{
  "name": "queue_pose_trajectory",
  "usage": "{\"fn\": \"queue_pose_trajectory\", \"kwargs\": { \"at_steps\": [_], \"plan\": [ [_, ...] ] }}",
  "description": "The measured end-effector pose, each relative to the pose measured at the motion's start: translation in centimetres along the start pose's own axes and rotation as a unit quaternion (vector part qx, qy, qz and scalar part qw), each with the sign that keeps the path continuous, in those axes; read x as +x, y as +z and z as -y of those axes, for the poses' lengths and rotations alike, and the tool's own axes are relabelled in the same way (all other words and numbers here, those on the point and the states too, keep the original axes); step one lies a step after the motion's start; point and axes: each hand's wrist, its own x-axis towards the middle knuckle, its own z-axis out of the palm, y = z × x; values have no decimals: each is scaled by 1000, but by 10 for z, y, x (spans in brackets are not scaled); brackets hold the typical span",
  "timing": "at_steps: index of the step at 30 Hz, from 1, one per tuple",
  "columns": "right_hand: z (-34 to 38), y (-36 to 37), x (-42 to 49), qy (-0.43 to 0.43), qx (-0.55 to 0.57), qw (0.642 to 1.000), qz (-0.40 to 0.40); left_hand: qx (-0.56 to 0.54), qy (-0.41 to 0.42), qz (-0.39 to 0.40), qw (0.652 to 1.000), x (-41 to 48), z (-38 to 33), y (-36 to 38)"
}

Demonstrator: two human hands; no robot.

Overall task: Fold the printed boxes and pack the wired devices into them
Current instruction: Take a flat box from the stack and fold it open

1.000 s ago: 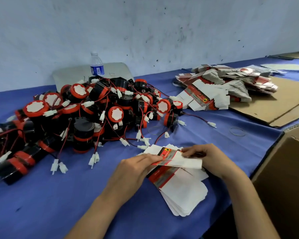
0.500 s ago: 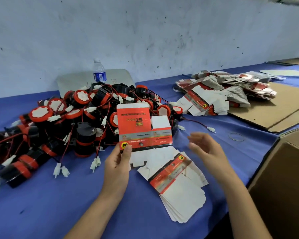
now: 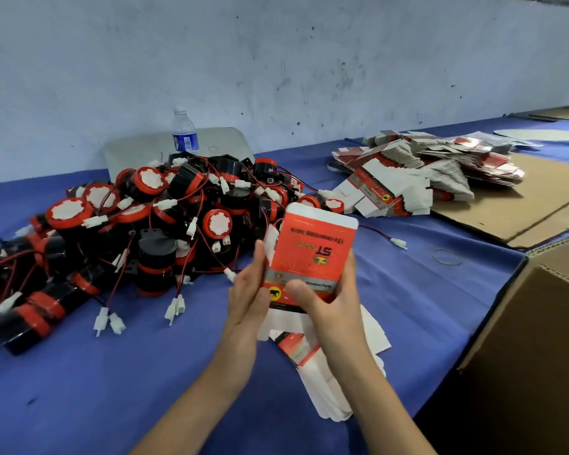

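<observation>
A red and white printed cardboard box, partly opened from flat, is held upright above the blue-covered bench, its print upside down toward the camera and a rounded white flap at its top edge. The left hand presses against the box's left side with fingers extended along the edge, its thumb low against the front. The right hand grips the lower right of the box, thumb laid across the front near a small yellow emblem and fingers wrapped behind. Directly under the hands, a fanned stack of flat white and red box blanks lies on the bench. To the left and behind sits a large heap of black and red round wired devices, many with white scalloped faces, their red and black leads ending in small white plastic connectors that trail onto the cloth. One lead with a connector lies apart, to the right of the held box. A clear plastic water bottle with a blue label stands behind the heap, in front of a pale grey board leaning on the wall. Further right, a bigger pile of flat printed box blanks spreads over a sheet of brown corrugated cardboard. A thin rubber band lies on the cloth near an open brown cardboard carton at the right edge.
</observation>
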Motion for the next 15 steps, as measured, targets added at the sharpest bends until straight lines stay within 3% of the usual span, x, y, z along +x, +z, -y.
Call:
{"fn": "queue_pose_trajectory", "kwargs": {
  "at_steps": [2, 5, 6, 8, 10, 12, 15],
  "plan": [
    [3, 4, -5, -14, 37, 999, 27, 102, -2, -39, 994, 6, 4, -5],
    [3, 7, -7, -5, 60, 997, 38, 286, 15, -50, 957, 9, 10, -9],
    [5, 4, -5, 12, 59, 998, 25, 280, 23, -37, 959, 9, 11, -11],
    [9, -8, 3, 66, 95, 993, 0, 115, 39, 0, 993, 7, 8, -15],
    [11, -25, 12, 141, 163, 976, -7, -25, 47, 16, 998, 5, 8, -17],
    [12, -40, 17, 211, 201, 956, -10, -34, 54, 16, 998, 3, 7, -16],
    [8, -50, 20, 253, 192, 948, -5, 45, 71, 35, 996, -1, 8, -13]
  ]
}}
